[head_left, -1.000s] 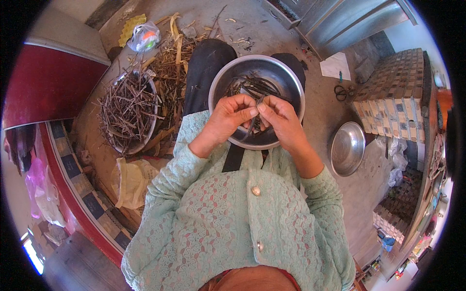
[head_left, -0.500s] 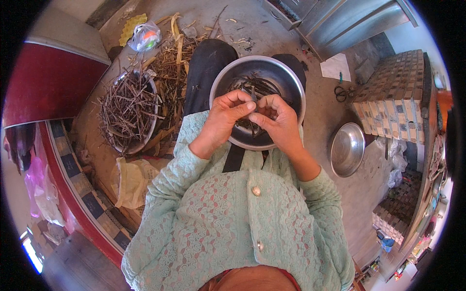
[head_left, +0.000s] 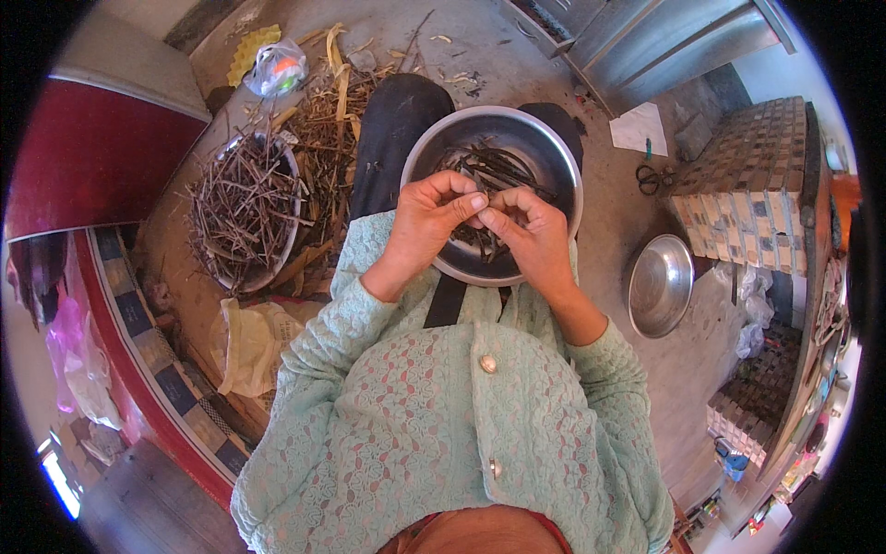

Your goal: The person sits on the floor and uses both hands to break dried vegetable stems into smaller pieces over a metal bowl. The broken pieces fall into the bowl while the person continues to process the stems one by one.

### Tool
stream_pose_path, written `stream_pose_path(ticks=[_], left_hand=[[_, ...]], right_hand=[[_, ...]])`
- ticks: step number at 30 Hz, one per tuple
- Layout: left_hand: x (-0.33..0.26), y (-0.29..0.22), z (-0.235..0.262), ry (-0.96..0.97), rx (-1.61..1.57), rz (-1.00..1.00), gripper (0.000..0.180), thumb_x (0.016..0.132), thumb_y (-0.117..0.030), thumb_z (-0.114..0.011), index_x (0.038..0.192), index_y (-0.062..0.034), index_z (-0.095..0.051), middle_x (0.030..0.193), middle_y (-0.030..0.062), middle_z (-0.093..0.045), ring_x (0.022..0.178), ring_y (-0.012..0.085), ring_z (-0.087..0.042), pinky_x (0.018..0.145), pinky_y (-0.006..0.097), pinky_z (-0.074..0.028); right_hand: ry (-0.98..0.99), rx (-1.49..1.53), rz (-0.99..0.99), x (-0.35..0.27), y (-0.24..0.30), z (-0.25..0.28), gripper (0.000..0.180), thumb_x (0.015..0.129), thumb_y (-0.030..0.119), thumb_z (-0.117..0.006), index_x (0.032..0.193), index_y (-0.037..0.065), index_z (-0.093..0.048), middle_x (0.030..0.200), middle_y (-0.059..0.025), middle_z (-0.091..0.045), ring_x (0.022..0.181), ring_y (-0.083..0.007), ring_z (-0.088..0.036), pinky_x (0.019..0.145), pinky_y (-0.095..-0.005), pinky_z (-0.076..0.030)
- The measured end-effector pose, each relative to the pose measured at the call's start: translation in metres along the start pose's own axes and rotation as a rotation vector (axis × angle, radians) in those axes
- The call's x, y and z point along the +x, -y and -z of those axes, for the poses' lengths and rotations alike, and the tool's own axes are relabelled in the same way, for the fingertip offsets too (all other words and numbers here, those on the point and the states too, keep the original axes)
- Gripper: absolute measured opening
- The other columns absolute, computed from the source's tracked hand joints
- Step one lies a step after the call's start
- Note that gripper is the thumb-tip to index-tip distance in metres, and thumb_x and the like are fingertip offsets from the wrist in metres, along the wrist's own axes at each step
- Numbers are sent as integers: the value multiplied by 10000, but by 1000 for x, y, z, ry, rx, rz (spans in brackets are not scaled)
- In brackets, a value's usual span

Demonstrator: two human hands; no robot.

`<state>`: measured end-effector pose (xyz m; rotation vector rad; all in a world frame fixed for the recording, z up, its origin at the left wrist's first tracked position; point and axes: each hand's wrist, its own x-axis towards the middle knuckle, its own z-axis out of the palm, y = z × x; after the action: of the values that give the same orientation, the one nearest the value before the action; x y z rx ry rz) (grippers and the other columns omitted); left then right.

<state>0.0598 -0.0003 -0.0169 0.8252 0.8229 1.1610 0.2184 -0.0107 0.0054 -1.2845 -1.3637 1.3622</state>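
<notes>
A round steel bowl (head_left: pixel 544 152) rests on my lap and holds several thin dark stems (head_left: pixel 489 166). Above its near rim my left hand (head_left: pixel 426 220) and my right hand (head_left: pixel 533 238) meet, fingertips pinched together on one dark stem piece between them. The piece itself is mostly hidden by my fingers. My green lace sleeves fill the lower part of the view.
On the floor to my left sits a bowl heaped with dark twigs (head_left: pixel 242 208), with loose stalks and husks (head_left: pixel 337 102) beside it. A pale bag (head_left: pixel 249 342) lies nearer. An empty steel bowl (head_left: pixel 660 286), scissors (head_left: pixel 653 175) and a tiled block (head_left: pixel 748 185) are to my right.
My hands have drawn a little toward me over the bowl's near rim, and the fingertips have closed tighter together on the stem piece.
</notes>
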Motion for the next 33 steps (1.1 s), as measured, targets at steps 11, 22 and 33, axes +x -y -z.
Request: stream_pose_path(ticks=[11, 22, 33], left_hand=[[2, 1, 2, 76, 23, 17, 80, 872, -91, -625, 857, -14, -608, 780, 19, -626, 665, 77, -571, 617, 207, -470], [4, 2, 5, 97, -146, 117, 89, 885, -98, -601, 898, -11, -620, 778, 35, -632, 657, 105, -591, 629, 222, -488], [0, -1, -2, 103, 455, -126, 91, 897, -93, -592, 899, -2, -591, 794, -5, -594, 733, 57, -536, 668, 216, -457]], right_hand=[[137, 137, -64, 4, -2, 7, 118, 870, 118, -615, 847, 4, -590, 785, -20, -632, 701, -68, -551, 645, -212, -440], [189, 394, -186, 7, -1, 10, 135, 878, 189, -610, 871, 57, -584, 791, -4, -619, 670, -50, -508, 592, -201, -393], [76, 54, 7, 14, -7, 7, 236, 878, 249, -627, 856, 24, -562, 740, 9, -566, 671, -37, -508, 578, -185, -384]])
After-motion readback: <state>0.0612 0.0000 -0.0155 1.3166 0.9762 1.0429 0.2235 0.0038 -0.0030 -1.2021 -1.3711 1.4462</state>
